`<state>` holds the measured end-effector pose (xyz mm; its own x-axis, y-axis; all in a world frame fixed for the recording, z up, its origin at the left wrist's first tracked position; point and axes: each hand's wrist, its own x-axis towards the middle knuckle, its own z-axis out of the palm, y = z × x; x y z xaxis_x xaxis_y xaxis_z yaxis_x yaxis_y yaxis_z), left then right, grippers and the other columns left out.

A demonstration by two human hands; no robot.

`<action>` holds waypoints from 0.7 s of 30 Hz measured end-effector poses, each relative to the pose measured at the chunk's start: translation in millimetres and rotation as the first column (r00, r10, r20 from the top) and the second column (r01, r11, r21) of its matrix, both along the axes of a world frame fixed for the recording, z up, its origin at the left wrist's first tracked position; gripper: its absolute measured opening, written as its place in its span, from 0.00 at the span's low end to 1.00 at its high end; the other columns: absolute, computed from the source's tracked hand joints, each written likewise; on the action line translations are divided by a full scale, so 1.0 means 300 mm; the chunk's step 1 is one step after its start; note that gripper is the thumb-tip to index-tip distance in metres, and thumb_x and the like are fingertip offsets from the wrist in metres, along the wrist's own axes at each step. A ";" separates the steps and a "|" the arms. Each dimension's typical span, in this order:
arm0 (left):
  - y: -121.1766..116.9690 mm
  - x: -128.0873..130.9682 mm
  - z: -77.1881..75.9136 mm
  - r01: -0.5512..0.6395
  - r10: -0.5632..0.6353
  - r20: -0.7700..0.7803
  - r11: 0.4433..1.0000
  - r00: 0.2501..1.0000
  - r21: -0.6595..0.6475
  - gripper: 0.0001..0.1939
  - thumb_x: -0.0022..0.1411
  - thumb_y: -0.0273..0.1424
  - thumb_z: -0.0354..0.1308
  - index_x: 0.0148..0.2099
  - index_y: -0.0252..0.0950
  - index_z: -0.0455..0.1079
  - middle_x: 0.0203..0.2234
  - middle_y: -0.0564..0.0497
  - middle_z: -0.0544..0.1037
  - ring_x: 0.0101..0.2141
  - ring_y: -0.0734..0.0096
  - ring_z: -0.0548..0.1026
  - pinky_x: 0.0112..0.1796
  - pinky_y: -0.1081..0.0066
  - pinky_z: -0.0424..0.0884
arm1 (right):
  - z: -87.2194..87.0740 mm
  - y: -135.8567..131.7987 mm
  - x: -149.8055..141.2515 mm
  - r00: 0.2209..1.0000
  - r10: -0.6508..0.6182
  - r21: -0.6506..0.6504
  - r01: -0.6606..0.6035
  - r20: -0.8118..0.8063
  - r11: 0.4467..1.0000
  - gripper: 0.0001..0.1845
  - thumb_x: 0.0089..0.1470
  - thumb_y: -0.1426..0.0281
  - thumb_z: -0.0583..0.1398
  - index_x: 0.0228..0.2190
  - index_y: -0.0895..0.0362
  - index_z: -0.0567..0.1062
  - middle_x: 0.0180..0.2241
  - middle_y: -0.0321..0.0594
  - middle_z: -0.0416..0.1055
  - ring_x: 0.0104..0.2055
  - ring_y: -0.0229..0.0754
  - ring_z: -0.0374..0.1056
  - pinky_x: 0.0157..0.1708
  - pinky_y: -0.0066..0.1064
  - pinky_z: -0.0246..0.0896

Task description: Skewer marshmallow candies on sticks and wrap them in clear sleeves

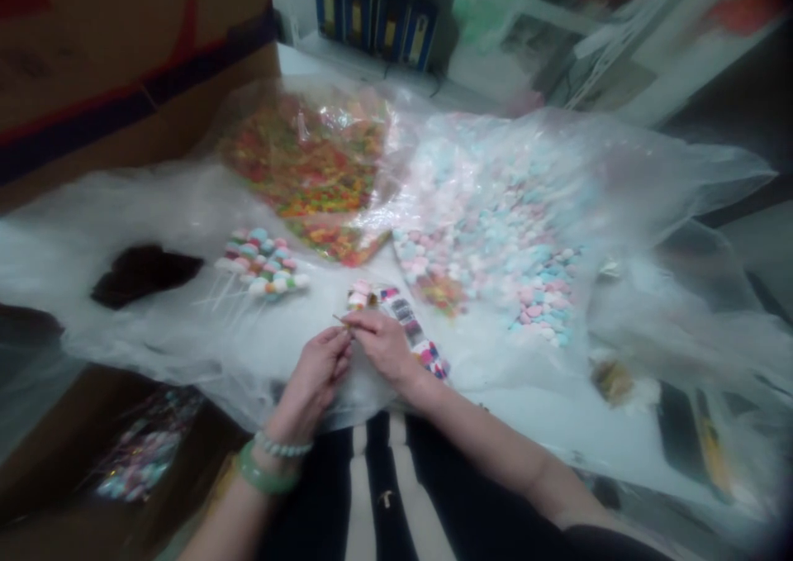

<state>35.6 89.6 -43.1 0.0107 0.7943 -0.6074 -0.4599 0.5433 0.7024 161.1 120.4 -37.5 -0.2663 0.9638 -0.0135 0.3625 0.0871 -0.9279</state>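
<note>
Head view: we pinch thin stick with left hand and right hand, both gripping; pastel candy skewers lie nearby on plastic sheet.

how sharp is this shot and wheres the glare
In the head view, everything is soft, the left hand and right hand included; bright glare streaks the clear plastic bag over the small multicoloured gummy candies; wide-angle distortion bends the frame edges, and the right corners fall dark.

A tan stick shows at the grip; beyond it lie pastel pink-and-blue marshmallows and orange-green gummies; below it, a black shirt has cream stripes.
</note>
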 end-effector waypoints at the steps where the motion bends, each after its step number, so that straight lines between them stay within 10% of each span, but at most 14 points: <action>1: -0.002 0.011 -0.003 -0.003 0.003 -0.011 1.000 1.000 -0.001 0.17 0.46 0.37 0.68 0.28 0.35 0.64 0.15 0.60 0.65 0.10 0.87 0.50 0.13 0.80 0.44 | -0.012 0.003 0.001 0.999 0.001 0.008 -0.002 0.047 1.000 0.17 0.52 0.77 0.56 0.38 0.52 0.81 0.41 0.37 0.79 0.47 0.43 0.72 0.50 0.34 0.62; 10: 0.009 0.038 -0.023 -0.076 0.078 -0.106 0.997 0.991 0.017 0.19 0.45 0.41 0.68 0.27 0.34 0.64 0.14 0.61 0.63 0.12 0.86 0.52 0.14 0.78 0.44 | -0.031 0.026 0.034 0.968 0.135 0.073 -0.154 0.212 0.985 0.21 0.52 0.77 0.54 0.44 0.51 0.79 0.41 0.38 0.78 0.45 0.43 0.71 0.49 0.35 0.61; 14: 0.013 0.039 -0.019 -0.090 0.090 -0.108 0.996 0.990 0.003 0.18 0.45 0.39 0.68 0.25 0.35 0.64 0.14 0.61 0.62 0.11 0.86 0.52 0.14 0.78 0.43 | -0.027 0.008 0.031 0.994 0.015 0.028 -0.018 0.111 0.999 0.23 0.50 0.74 0.56 0.50 0.53 0.72 0.31 0.34 0.73 0.34 0.41 0.68 0.41 0.33 0.62; 18: 0.015 0.052 -0.015 -0.124 0.126 -0.063 0.992 0.990 0.030 0.17 0.46 0.38 0.67 0.25 0.35 0.62 0.14 0.61 0.62 0.11 0.86 0.52 0.14 0.78 0.44 | -0.043 -0.009 0.014 0.968 -0.221 -0.207 0.193 -0.122 0.959 0.16 0.46 0.70 0.60 0.40 0.54 0.72 0.22 0.28 0.65 0.27 0.37 0.61 0.34 0.30 0.58; 21: 0.015 0.051 -0.012 -0.106 0.108 -0.020 0.992 0.994 0.066 0.17 0.46 0.39 0.67 0.27 0.35 0.62 0.13 0.61 0.62 0.11 0.87 0.52 0.14 0.80 0.45 | -0.046 0.001 0.013 0.902 -0.274 -0.478 0.089 -0.333 0.874 0.12 0.40 0.68 0.64 0.32 0.56 0.73 0.23 0.30 0.66 0.26 0.35 0.59 0.29 0.28 0.55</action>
